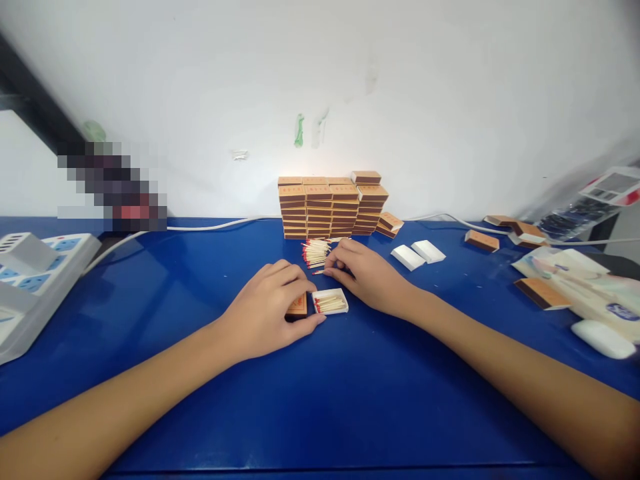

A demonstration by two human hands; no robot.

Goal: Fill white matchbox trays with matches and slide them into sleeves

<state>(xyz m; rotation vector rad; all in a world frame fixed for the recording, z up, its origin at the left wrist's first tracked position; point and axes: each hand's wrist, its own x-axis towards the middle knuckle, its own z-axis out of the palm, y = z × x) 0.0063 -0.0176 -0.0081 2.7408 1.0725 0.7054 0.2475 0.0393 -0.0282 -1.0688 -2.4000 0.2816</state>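
My left hand (267,303) rests curled over an orange-brown matchbox sleeve (298,307), partly hidden under the fingers. Its thumb and index fingertip reach the near and far sides of a white matchbox tray (341,308), which lies at the sleeve's right and has several red-tipped matches (329,304) in it. Just beyond the tray, my right hand (357,270) pinches a single match (319,272) between thumb and fingers, its red head pointing left. A loose heap of matches (315,253) lies right behind that match, partly covered by the right hand's fingers.
Stacked matchboxes (320,210) stand against the wall. Two white trays (409,257) lie to the right. Farther right are loose sleeves (481,241), a plastic packet (590,287) and a white case (603,338). A power strip (55,280) sits left; a white cable (215,227) runs behind.
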